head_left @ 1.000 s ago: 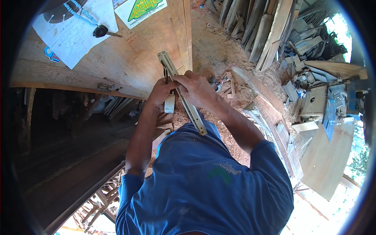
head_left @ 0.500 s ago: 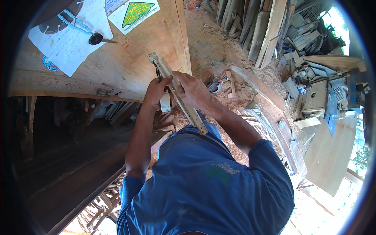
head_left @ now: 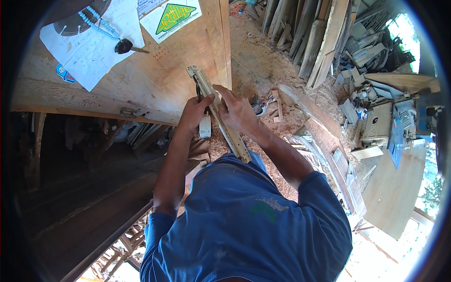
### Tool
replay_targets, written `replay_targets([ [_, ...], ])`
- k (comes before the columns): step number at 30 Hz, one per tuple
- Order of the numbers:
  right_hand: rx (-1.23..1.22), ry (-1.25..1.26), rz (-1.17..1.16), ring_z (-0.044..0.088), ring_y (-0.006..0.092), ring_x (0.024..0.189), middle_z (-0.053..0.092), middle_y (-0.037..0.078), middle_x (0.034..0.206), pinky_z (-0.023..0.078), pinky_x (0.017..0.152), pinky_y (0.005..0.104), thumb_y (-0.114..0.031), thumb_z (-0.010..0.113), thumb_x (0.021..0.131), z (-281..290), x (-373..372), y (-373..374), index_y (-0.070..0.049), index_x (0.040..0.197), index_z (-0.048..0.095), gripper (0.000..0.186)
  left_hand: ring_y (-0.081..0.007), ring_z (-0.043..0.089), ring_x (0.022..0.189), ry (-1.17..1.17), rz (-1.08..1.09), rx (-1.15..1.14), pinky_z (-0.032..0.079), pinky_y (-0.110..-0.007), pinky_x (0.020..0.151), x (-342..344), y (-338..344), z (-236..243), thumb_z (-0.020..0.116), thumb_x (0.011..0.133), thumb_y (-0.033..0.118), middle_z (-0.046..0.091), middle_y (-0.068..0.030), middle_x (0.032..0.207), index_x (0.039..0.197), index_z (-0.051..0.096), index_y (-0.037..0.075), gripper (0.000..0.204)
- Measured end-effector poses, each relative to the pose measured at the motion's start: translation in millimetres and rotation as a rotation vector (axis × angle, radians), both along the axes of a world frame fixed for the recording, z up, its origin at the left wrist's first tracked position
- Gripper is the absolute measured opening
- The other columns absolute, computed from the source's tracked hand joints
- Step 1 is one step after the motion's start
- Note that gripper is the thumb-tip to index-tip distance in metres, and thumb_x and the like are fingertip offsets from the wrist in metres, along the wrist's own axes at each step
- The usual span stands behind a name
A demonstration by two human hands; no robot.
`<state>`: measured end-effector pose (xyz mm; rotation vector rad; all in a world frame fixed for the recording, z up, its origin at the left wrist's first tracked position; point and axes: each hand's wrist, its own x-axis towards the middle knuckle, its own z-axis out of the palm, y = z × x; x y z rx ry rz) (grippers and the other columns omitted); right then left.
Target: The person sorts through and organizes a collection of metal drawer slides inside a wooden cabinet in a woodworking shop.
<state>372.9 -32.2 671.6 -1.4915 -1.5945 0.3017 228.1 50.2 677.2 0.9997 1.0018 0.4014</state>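
Note:
A long, narrow, brassy metal drawer slide (head_left: pixel 233 139) slants from above the workbench edge down toward my waist. My left hand (head_left: pixel 193 113) grips it from the left, with the thumb pressed on its side. On the other side, my right hand (head_left: pixel 238 110) holds it loosely along its middle, the index finger stretched out against its edge. A small pale block-like piece (head_left: pixel 205 127) hangs under my left hand, joined to something dark. What that is cannot be made out, as the fingers hide part of it.
The wooden workbench (head_left: pixel 164 89) carries papers (head_left: pixel 94 56), a key (head_left: pixel 124 46) on blue beads, and a green-yellow sticker (head_left: pixel 176 19). Boards (head_left: pixel 314 42) lean at the back right. Wood shavings and offcuts (head_left: pixel 277 105) litter the floor. A dark shelf (head_left: pixel 94 188) runs along my left.
Both hands and the drawer slide have shifted slightly right in view, as has the bench. My right index finger has lifted and straightened, and the slide has turned slightly.

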Motion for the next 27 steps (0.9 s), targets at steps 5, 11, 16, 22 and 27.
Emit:
replay_targets([
  [5, -0.101, 0.048, 0.002, 0.063, 0.0348, 0.061, 0.059, 0.016, 0.068, 0.050, 0.056, 0.0437, 0.002, 0.057, 0.079, 6, 0, 3, -0.004, 0.133, 0.044, 0.056, -0.0163, 0.057, 0.042, 0.043, -0.080, 0.039, 0.045, -0.029, 0.037, -2, 4, 5, 0.064, 0.091, 0.031, 0.059, -0.0074, 0.062, 0.087, 0.060, 0.000, 0.032],
  [11, -0.101, 0.062, -0.002, 0.061, 0.0318, 0.057, 0.056, 0.013, 0.063, 0.049, 0.054, 0.0421, 0.002, 0.058, 0.079, -5, 1, 4, -0.005, 0.135, 0.043, 0.059, -0.0168, 0.057, 0.043, 0.050, -0.043, 0.041, 0.047, -0.029, 0.040, 0, 0, -2, 0.065, 0.090, 0.031, 0.059, -0.0075, 0.066, 0.087, 0.062, -0.002, 0.033],
  [16, -0.113, 0.051, -0.005, 0.060, 0.0305, 0.055, 0.056, 0.012, 0.063, 0.048, 0.053, 0.0419, 0.003, 0.058, 0.078, 0, 1, 0, -0.005, 0.135, 0.043, 0.059, -0.0165, 0.059, 0.047, 0.058, -0.008, 0.084, 0.048, -0.029, 0.041, -2, 5, -12, 0.063, 0.087, 0.023, 0.059, -0.0073, 0.068, 0.089, 0.062, -0.005, 0.027],
  [22, -0.059, 0.046, 0.006, 0.059, 0.0298, 0.053, 0.054, 0.011, 0.060, 0.047, 0.051, 0.0412, 0.003, 0.057, 0.078, 2, -1, -4, -0.005, 0.134, 0.044, 0.058, -0.0159, 0.060, 0.049, 0.057, -0.072, 0.053, 0.050, -0.030, 0.042, -5, 9, -1, 0.060, 0.086, 0.018, 0.061, -0.0082, 0.070, 0.091, 0.063, -0.005, 0.024],
  [27, -0.129, 0.194, 0.022, 0.061, 0.0244, 0.061, 0.057, 0.013, 0.070, 0.048, 0.056, 0.0368, 0.000, 0.061, 0.078, 6, -1, -15, -0.004, 0.135, 0.043, 0.060, -0.0143, 0.060, 0.049, -0.046, -0.077, 0.032, 0.050, -0.029, 0.042, -7, 10, -4, 0.060, 0.087, 0.018, 0.062, -0.0077, 0.071, 0.092, 0.064, -0.004, 0.023],
])
